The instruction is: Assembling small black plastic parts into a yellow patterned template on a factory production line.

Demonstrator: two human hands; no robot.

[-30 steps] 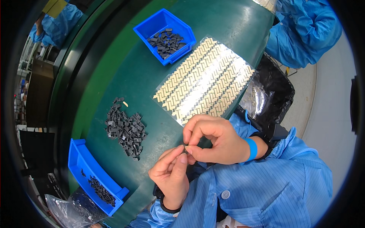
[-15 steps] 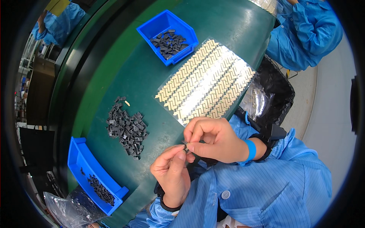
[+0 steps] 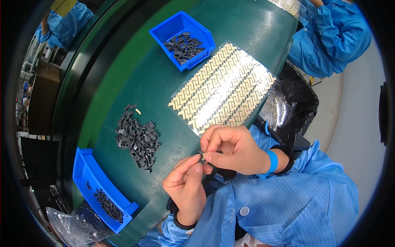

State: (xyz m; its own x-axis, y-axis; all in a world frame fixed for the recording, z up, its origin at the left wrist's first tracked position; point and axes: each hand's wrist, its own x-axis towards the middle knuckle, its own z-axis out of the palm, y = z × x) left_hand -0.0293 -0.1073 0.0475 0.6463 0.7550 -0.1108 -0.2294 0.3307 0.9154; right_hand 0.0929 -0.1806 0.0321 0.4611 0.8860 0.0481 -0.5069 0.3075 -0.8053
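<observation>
A small dark grey piece [image 3: 201,157] is pinched between the fingertips of both hands, over the near edge of the table. My left hand [image 3: 187,189] grips it from below, thumb against index finger. From the right, my right hand [image 3: 236,150] closes on it with thumb and index finger, the other fingers curled. The fingertips cover most of the piece, so its exact kind is hidden. Just beyond my right hand lies a clear sheet of tan stickers [image 3: 224,88] in herringbone rows. A pile of dark grey rectangular pieces [image 3: 138,140] lies left of my hands.
A blue bin [image 3: 160,39] with dark pieces stands at the far side of the green table [image 3: 123,173]. Another blue bin [image 3: 80,166], at the near left, holds smaller dark bits. A black-bagged container [image 3: 302,96] and a co-worker's blue sleeve [image 3: 341,37] are at the right.
My right hand has shifted very slightly upward, and the fingertips have adjusted a little around the small piece. The bins, pile and sheet stay put.
</observation>
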